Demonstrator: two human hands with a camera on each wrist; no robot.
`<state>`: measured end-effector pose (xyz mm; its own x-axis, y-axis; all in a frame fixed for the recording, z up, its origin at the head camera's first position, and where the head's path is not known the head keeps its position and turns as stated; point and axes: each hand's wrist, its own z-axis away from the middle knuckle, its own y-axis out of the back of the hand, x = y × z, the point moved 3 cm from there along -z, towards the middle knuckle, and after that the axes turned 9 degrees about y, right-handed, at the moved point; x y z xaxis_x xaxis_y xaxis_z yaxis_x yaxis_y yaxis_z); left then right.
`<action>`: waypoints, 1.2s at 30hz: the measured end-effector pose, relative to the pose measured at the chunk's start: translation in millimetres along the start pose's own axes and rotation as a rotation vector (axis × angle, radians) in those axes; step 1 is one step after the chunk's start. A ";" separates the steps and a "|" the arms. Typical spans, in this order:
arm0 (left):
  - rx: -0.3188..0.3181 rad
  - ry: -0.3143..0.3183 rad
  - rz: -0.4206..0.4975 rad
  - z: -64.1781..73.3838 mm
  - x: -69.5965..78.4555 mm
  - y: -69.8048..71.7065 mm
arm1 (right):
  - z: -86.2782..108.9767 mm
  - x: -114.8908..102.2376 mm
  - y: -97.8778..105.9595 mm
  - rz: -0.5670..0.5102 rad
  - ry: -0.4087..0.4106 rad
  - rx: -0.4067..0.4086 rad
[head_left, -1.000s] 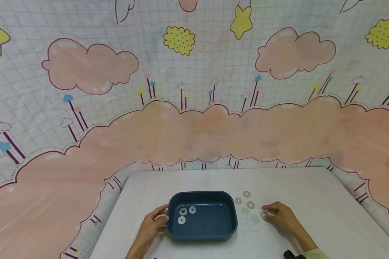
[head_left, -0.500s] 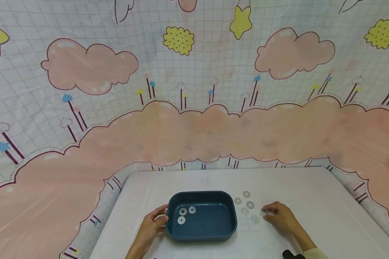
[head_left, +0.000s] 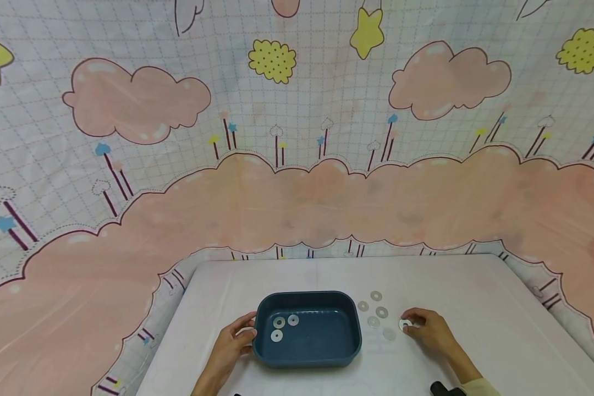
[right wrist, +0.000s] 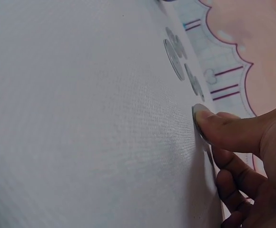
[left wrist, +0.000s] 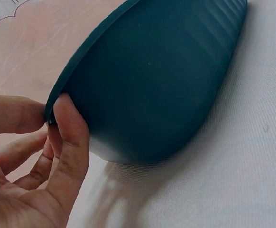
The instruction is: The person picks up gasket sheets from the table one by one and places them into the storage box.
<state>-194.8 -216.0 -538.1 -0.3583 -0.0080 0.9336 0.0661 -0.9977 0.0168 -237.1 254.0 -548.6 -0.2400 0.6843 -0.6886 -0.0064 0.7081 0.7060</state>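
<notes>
A dark blue rectangular tray (head_left: 322, 338) stands on the white table in the head view, with three flat washers (head_left: 273, 336) lying in its left part. My left hand (head_left: 230, 344) grips the tray's left rim, thumb against the outer wall (left wrist: 152, 80) in the left wrist view. Right of the tray, my right hand (head_left: 433, 330) pinches a washer (head_left: 402, 324) between thumb and fingers. The right wrist view shows this pinched washer (right wrist: 196, 110) tilted up at the thumb tip, close to the tabletop.
Several more washers (head_left: 381, 308) lie scattered on the white table (head_left: 475, 297) between the tray and my right hand. Behind the table hangs a patterned cloth (head_left: 326, 206) with clouds and stars. A black object (head_left: 443, 389) sits at my right wrist.
The washer under my right fingers, flat on the table earlier, is now tilted up in their pinch. The left hand and tray have not moved.
</notes>
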 end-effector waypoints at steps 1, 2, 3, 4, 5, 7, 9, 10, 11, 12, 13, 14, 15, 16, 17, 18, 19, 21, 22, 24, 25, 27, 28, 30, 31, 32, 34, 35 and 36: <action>0.001 0.000 -0.001 0.1 0.0 0.0 | -0.3 0.4 0.1 0.000 -0.009 0.005; 0.002 0.001 -0.002 0.2 0.0 0.1 | -0.6 0.7 0.2 0.002 -0.016 0.009; 0.002 0.001 -0.003 0.1 -0.1 0.1 | -1.1 1.2 0.4 0.001 -0.025 0.013; 0.001 0.001 -0.003 0.0 -0.4 0.3 | -1.4 1.9 0.5 -0.005 -0.035 0.016; -0.002 0.002 -0.006 -0.3 -0.6 0.6 | -1.6 2.7 0.5 -0.011 -0.048 0.021; -0.008 0.003 -0.008 -1.1 -0.7 1.4 | -1.5 3.9 0.6 -0.033 -0.066 0.024; -0.010 0.002 -0.006 -1.1 -0.6 1.5 | -1.1 5.2 0.5 -0.053 -0.071 0.024; -0.011 0.001 -0.006 -1.0 -0.4 1.5 | -0.9 5.8 0.4 -0.061 -0.074 0.024; -0.011 0.003 -0.008 -0.8 -0.1 1.4 | -0.9 6.1 0.3 -0.067 -0.074 0.024; -0.009 0.001 -0.005 -0.6 0.0 1.4 | -0.9 6.1 0.3 -0.072 -0.071 0.021; -0.008 -0.001 -0.003 -0.2 0.1 1.2 | -0.9 6.0 0.4 -0.072 -0.068 0.022; -0.006 -0.002 -0.002 0.1 0.2 1.0 | -0.9 5.8 0.7 -0.072 -0.068 0.025; -0.007 -0.002 -0.002 0.1 0.2 1.0 | -0.8 5.2 1.1 -0.070 -0.070 0.027; -0.009 -0.002 -0.001 0.2 0.2 1.1 | -0.8 4.5 1.6 -0.073 -0.071 0.029; -0.009 -0.002 -0.002 0.3 0.2 1.1 | -0.8 3.4 2.5 -0.073 -0.068 0.031; -0.009 -0.003 0.001 0.2 0.2 1.1 | -0.7 2.2 3.5 -0.073 -0.067 0.034; -0.010 -0.004 0.000 0.3 0.1 1.1 | -0.8 0.8 4.7 -0.079 -0.067 0.038; -0.008 -0.003 -0.004 0.4 0.1 1.2 | -1.0 -2.5 7.2 -0.095 -0.065 0.041; -0.006 -0.002 -0.005 0.5 0.1 1.1 | -1.3 -4.3 8.7 -0.098 -0.059 0.042; -0.004 0.000 -0.008 0.6 0.2 1.2 | -2.0 -7.8 11.1 -0.112 -0.067 0.045; -0.004 -0.001 -0.009 0.8 0.2 1.2 | -2.4 -9.6 12.1 -0.119 -0.070 0.045; -0.005 -0.002 -0.011 1.1 0.6 1.0 | -3.1 -13.7 14.0 -0.124 -0.074 0.046; -0.006 -0.003 -0.011 1.2 0.7 1.0 | -3.8 -15.9 15.0 -0.129 -0.073 0.045; -0.007 -0.006 -0.010 1.2 0.9 0.9 | -5.2 -20.7 16.2 -0.135 -0.068 0.045; -0.007 -0.008 -0.010 1.2 1.0 0.8 | -6.1 -23.2 16.9 -0.138 -0.060 0.047; -0.006 -0.010 -0.010 1.2 1.1 0.7 | -7.0 -25.9 17.4 -0.141 -0.053 0.049; -0.004 -0.011 -0.010 1.3 1.0 0.6 | -8.9 -30.6 18.0 -0.161 -0.044 0.054; -0.003 -0.012 -0.011 1.3 1.0 0.5 | -9.6 -33.2 18.2 -0.171 -0.038 0.054; -0.003 -0.013 -0.012 1.4 0.9 0.5 | -10.4 -35.5 18.3 -0.185 -0.034 0.055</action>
<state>-193.8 -216.4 -536.7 -0.3474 0.0046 0.9377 0.0594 -0.9979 0.0269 -238.7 240.8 -509.5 -0.2071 0.5467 -0.8113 0.0058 0.8299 0.5578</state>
